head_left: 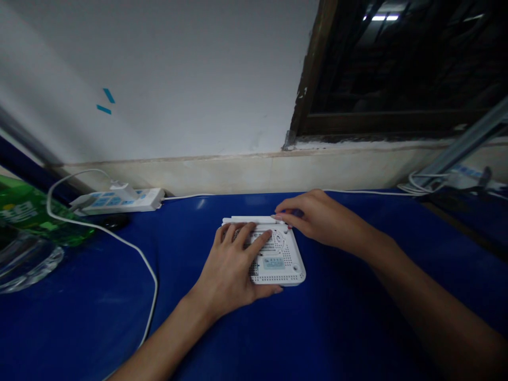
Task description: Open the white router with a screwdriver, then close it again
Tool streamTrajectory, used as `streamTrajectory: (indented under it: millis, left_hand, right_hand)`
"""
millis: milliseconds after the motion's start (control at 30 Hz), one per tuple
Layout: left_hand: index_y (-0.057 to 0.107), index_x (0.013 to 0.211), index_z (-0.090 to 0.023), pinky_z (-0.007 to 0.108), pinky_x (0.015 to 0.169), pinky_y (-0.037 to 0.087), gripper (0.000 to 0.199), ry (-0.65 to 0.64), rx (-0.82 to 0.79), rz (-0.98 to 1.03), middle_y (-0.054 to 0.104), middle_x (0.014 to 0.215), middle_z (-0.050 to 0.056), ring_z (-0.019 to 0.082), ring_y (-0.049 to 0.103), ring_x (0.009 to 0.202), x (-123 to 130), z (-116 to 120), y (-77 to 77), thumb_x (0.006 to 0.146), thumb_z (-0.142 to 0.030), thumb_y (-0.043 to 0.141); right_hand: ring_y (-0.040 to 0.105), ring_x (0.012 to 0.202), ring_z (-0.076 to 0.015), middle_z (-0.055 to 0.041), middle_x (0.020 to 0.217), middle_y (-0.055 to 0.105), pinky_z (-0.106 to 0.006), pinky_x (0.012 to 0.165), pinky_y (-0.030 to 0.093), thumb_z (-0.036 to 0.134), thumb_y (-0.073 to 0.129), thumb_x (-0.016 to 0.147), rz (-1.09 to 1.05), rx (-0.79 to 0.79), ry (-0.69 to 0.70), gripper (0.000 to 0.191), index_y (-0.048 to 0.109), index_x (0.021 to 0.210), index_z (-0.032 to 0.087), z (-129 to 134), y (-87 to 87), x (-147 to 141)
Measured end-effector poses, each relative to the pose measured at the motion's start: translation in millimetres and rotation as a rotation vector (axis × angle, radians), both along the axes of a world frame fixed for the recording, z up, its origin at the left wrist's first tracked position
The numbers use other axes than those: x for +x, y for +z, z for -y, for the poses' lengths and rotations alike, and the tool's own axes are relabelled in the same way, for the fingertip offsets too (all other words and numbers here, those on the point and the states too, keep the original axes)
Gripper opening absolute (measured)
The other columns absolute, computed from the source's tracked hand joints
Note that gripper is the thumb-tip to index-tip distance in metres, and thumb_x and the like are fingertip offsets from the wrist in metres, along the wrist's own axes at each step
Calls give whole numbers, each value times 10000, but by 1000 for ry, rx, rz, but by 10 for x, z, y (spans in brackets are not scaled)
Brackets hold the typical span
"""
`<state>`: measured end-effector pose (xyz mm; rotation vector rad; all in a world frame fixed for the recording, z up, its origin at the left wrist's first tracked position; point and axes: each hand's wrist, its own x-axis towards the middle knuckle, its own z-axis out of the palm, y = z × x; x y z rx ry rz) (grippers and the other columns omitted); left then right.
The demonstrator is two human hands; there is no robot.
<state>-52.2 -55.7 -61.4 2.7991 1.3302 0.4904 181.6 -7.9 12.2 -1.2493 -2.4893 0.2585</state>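
A white router (291, 259) lies on the blue table with its vented, labelled underside up. A slim white antenna (254, 219) runs along its far edge, folded parallel to it. My left hand (228, 270) spans the router from the left, fingers spread over the underside and thumb along the near edge, holding it against the table. At the antenna's right end, my right hand (309, 214) pinches with thumb and index finger. Its fingertips partly hide that end, and my left fingers cover the router's left part.
A white power strip (153, 200) with a plugged-in adapter stands at the back left. Its white cable (148, 264) loops across the table's left side. A green bottle (39, 211) lies at the left edge. A metal post (468, 143) rises at the right, near coiled cable.
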Motion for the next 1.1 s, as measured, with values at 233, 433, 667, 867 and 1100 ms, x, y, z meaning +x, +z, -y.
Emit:
streamTrajectory:
  millis: [233,433,667,867,1100]
  left_hand:
    - [495,1517,-254,643,1108,327,994,-3,2,0,493,1515,182,435,460,1329,-8,-6,-29,730,-837,660]
    - [491,1520,-254,644,1112,326,995,-2,2,-3,481,1529,172,433,456,1331,-1,-9,-15,725,-821,681]
    - [470,1531,-263,640,1113,328,1010,-6,-5,0,478,1532,170,429,456,1333,-4,-4,-10,718,-820,691]
    - [487,1521,-253,649,1112,323,992,-9,-5,4,479,1527,175,437,459,1325,-2,-3,-17,731,-822,675]
    - [475,1528,-259,644,1111,328,1006,-8,1,13,484,1526,169,432,458,1325,-12,-3,-19,723,-827,680]
  right_hand:
    - [727,895,-172,-24,1213,754,-265,789,517,158,648,873,-13,39,19,550,610,1409,271,67,26,-19]
    - [738,870,-171,-37,1045,800,-266,781,516,222,539,992,-46,14,20,300,743,1211,221,18,22,-48]
    - [718,871,-181,-36,1113,776,-281,787,502,219,629,920,-40,91,9,371,694,1285,235,33,16,-27]
    - [716,760,-150,-7,891,787,-247,682,472,183,558,964,-57,15,21,275,750,1157,221,-11,20,-11]
    - [707,782,-147,-17,1057,780,-247,711,491,203,640,896,-44,35,13,392,695,1282,246,20,14,-5]
